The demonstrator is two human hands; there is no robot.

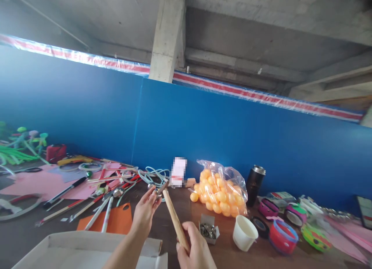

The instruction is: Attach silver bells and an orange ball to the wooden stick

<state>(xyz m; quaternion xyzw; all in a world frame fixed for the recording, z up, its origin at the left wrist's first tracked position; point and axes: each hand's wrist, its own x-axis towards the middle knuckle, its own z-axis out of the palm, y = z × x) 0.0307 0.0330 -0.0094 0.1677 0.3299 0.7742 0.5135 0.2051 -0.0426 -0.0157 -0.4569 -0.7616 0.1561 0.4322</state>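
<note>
In my right hand [194, 247] is a wooden stick [175, 220], gripped near its lower end and slanting up to the left. My left hand [146, 209] pinches a small dark brown piece [163, 187] close to the stick's upper tip; whether the two touch is unclear. Shiny metal balls show by the left fingertips, and I cannot tell if the fingers hold them. Beyond my hands lie coiled pale tubes [154, 173]. A small open box of metal pieces [208, 230] stands right of the stick.
A bag of orange balls [219, 191], a white cup [245, 233], a black bottle [255, 184] and colourful round items are on the right. An orange sheet [116, 218], pink paper and sticks lie left. A white box [61, 242] is at the front.
</note>
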